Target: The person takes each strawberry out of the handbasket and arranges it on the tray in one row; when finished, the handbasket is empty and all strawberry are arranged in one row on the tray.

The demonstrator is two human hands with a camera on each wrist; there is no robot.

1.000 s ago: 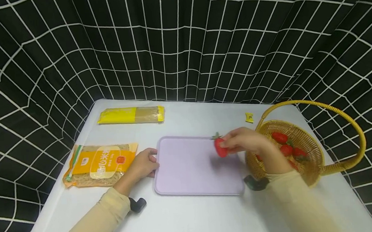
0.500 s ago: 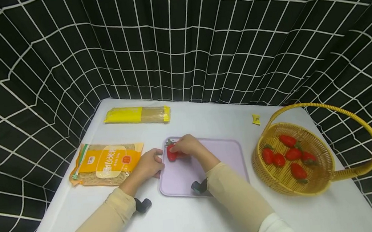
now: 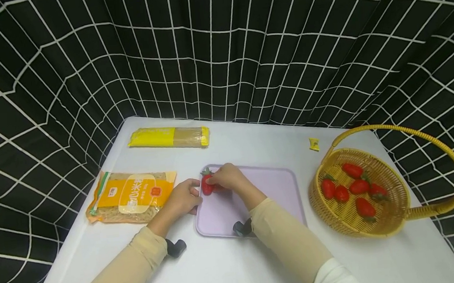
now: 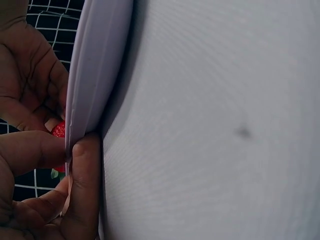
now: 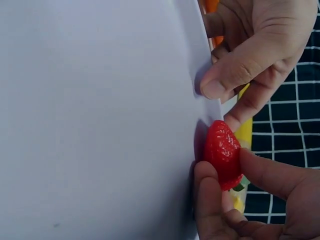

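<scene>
In the head view a lilac tray (image 3: 263, 192) lies on the white table. My left hand (image 3: 183, 200) grips its left rim; the left wrist view shows the rim between thumb and fingers (image 4: 86, 185). With thumb and fingers my right hand (image 3: 231, 179) pinches a red strawberry (image 3: 207, 185) at the tray's far left corner. Its green leaves point away from me. Seen from the right wrist, the strawberry (image 5: 222, 152) sits against the tray's inner edge, just beside my left hand (image 5: 255, 60).
To the right stands a wicker basket (image 3: 323, 207) with a tall handle and several strawberries (image 3: 359, 186) inside. An orange bag of grain-like food (image 3: 133, 195) lies left of the tray. Behind are a yellow noodle-like packet (image 3: 170, 137) and a small yellow wrapped piece (image 3: 314, 144).
My right hand has carried the strawberry leftward across the tray, from its right side to the far left corner. Over the last half second it has barely moved. My left hand stays on the rim.
</scene>
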